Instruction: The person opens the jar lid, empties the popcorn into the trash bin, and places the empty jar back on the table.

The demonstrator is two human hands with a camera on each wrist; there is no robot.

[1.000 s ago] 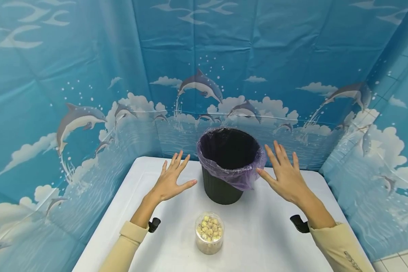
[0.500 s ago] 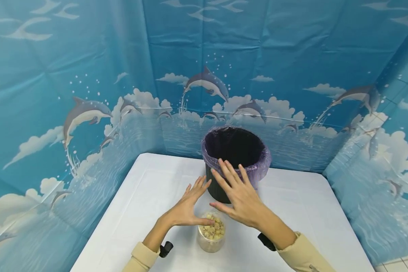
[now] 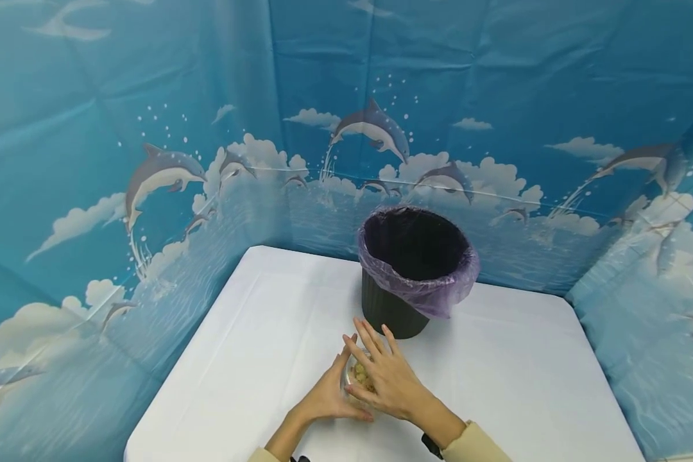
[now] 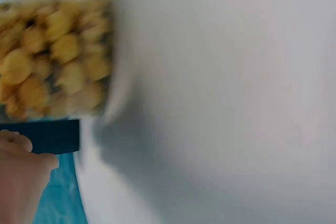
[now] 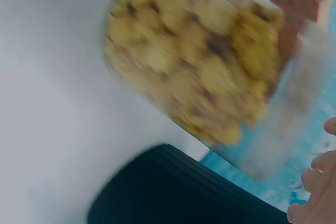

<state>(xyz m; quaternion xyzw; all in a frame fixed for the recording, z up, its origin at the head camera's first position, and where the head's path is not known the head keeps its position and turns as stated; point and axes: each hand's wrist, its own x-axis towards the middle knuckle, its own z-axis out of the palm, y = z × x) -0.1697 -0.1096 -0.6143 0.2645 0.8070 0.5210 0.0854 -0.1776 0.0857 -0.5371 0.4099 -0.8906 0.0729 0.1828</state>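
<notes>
A clear plastic jar (image 3: 360, 377) of yellow snack pieces stands on the white table (image 3: 254, 359) near its front edge. My left hand (image 3: 328, 396) cups the jar's left side, with its fingers behind the jar and its thumb in front. My right hand (image 3: 389, 382) lies over the jar's top and right side with straight, spread fingers. Both wrist views are blurred. The jar (image 4: 52, 56) fills the upper left of the left wrist view, and the jar (image 5: 194, 61) sits close to my right hand in the right wrist view.
A black bin (image 3: 393, 308) lined with a purple bag (image 3: 427, 292) stands just behind the jar; the bin (image 5: 173, 192) also shows in the right wrist view. Blue dolphin-print curtains (image 3: 150, 128) close in the table at the back and both sides.
Both hands came down and inward from beside the bin to the jar. They have closed in on it from left and right. The head view shifted lower and to the left.
</notes>
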